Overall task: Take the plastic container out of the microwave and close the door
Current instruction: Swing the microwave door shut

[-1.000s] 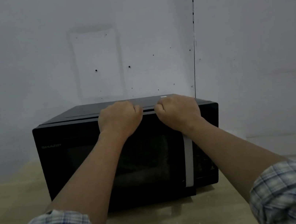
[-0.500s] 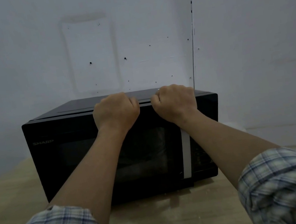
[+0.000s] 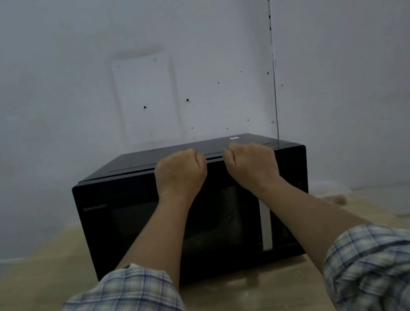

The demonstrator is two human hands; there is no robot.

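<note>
Black microwave (image 3: 133,219) sits shut on the wooden table (image 3: 32,287), and both fists hover at its top front edge. Left hand (image 3: 180,176) is curled tight, gripping nothing I can see. Just right of it, the right hand (image 3: 252,165) is curled the same, empty too. Below the right fist runs the silver handle (image 3: 265,226), untouched. The container isn't clearly visible behind the dark glass under the fists. My guess: a ready pose before reaching for that handle.

The microwave (image 3: 133,219) stands on the table (image 3: 32,287), with the wall (image 3: 57,97) behind it. Left hand (image 3: 180,175) and right hand (image 3: 252,165) rest side by side at its top front edge.
</note>
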